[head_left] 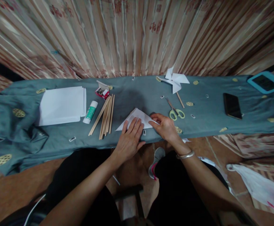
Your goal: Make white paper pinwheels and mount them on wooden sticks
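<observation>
A white sheet of paper, folded into a triangle, lies on the cloth-covered table in front of me. My left hand rests flat on it, fingers stretched out over its near edge. At the triangle's right corner, my right hand pinches the paper between thumb and fingers. Scissors with green handles lie just beyond my right hand. Behind them is a white paper pinwheel on a wooden stick. Left of the paper lie several wooden sticks in a loose bundle.
A stack of white paper lies at the left, beside a glue stick and an opened small red box. To the right are a dark phone and a blue-framed tablet. A pleated curtain hangs behind the table.
</observation>
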